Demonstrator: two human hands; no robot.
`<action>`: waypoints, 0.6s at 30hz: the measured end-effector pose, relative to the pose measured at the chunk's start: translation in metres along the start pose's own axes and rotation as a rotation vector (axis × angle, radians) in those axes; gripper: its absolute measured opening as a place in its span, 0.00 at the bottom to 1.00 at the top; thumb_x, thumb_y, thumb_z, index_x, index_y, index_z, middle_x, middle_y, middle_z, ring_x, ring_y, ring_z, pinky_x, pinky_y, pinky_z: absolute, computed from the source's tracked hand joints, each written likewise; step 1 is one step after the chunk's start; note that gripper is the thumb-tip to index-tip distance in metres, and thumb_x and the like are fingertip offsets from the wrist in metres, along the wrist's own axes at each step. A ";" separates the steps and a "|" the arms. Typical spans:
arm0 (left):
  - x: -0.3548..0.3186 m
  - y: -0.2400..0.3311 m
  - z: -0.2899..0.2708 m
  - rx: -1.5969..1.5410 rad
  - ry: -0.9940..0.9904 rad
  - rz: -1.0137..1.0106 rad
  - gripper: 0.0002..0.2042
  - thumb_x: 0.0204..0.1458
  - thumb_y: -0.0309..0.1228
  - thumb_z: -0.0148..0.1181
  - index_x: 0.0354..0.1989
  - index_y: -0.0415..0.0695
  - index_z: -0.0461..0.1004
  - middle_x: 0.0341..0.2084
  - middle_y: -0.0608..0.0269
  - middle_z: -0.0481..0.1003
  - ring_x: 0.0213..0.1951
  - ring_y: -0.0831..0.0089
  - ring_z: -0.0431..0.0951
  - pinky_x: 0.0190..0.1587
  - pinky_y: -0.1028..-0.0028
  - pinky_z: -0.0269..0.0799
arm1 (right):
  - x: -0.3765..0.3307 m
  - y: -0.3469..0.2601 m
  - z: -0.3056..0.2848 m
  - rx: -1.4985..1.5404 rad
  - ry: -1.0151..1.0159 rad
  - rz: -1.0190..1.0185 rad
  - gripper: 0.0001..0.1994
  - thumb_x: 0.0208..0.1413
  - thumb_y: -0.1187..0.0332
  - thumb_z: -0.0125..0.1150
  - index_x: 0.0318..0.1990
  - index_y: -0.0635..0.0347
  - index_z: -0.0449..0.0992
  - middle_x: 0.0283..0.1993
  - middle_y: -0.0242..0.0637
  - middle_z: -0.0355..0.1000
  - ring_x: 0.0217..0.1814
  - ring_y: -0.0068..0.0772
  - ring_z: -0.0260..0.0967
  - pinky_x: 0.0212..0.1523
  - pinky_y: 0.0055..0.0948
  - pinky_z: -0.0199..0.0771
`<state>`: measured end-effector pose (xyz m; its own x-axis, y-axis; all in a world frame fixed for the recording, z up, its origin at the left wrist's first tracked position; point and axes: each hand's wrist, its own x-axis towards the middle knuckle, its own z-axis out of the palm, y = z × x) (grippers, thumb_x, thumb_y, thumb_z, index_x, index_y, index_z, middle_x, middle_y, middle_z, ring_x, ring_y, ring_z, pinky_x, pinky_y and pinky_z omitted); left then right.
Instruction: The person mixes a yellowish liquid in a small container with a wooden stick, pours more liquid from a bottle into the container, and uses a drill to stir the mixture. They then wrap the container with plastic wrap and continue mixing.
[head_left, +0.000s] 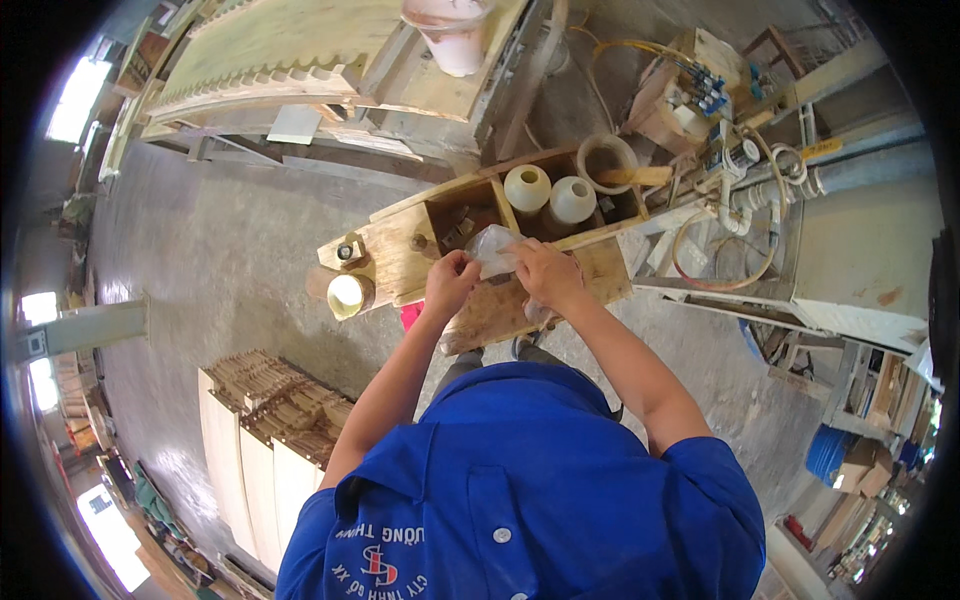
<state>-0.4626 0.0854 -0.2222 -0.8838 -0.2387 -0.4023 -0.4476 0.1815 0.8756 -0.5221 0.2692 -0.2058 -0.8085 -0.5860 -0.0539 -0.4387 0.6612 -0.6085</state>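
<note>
A crumpled clear plastic bag (pixel 492 250) is stretched between my two hands, above a wooden box (pixel 462 190) with compartments. My left hand (pixel 452 284) pinches the bag's left side, its fingers closed. On the other side, my right hand (pixel 548 274) grips the bag with thumb and fingers. Something pale hangs under the right hand, too unclear to name. Just beyond the hands, two whitish plastic bottles (pixel 527 188) with open necks stand in the box. Small items lie in the dark compartment behind the bag.
A white ring-shaped container (pixel 606 163) sits at the box's right end. An open yellowish cup (pixel 350 292) stands at its left end. Stacked wavy-edged wooden pieces (pixel 290 420) rise from the floor at lower left. A pinkish bucket (pixel 448 32) is on the far workbench. Hoses and pipes (pixel 770 190) crowd the right.
</note>
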 end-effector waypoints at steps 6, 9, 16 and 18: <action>-0.004 0.007 0.004 0.053 -0.004 0.162 0.09 0.49 0.31 0.55 0.25 0.38 0.70 0.17 0.64 0.71 0.19 0.78 0.70 0.24 0.77 0.66 | 0.020 -0.012 0.008 0.149 -0.041 -0.228 0.13 0.49 0.69 0.49 0.42 0.57 0.73 0.41 0.41 0.72 0.40 0.45 0.72 0.40 0.42 0.71; -0.012 0.012 0.011 0.151 0.004 0.237 0.11 0.48 0.33 0.55 0.25 0.36 0.71 0.15 0.61 0.70 0.19 0.76 0.69 0.24 0.74 0.65 | 0.033 -0.013 0.014 -0.282 -0.193 -0.127 0.13 0.48 0.69 0.50 0.41 0.59 0.73 0.43 0.43 0.72 0.37 0.45 0.73 0.38 0.44 0.72; -0.011 0.006 0.005 0.137 0.019 0.160 0.11 0.48 0.34 0.54 0.25 0.36 0.71 0.15 0.59 0.70 0.19 0.75 0.69 0.24 0.73 0.66 | 0.043 -0.019 0.026 -0.486 -0.409 -0.023 0.08 0.46 0.67 0.53 0.30 0.60 0.76 0.33 0.44 0.73 0.34 0.44 0.74 0.33 0.42 0.73; -0.010 -0.001 0.006 0.104 0.003 0.137 0.11 0.48 0.33 0.54 0.25 0.36 0.70 0.15 0.60 0.70 0.19 0.76 0.69 0.24 0.73 0.66 | 0.044 -0.016 0.031 -0.457 -0.297 0.036 0.08 0.46 0.66 0.53 0.27 0.58 0.77 0.30 0.42 0.73 0.33 0.45 0.74 0.33 0.42 0.73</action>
<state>-0.4545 0.0935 -0.2204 -0.9371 -0.2081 -0.2802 -0.3349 0.3104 0.8897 -0.5381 0.2184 -0.2228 -0.7099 -0.6222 -0.3300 -0.5918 0.7810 -0.1993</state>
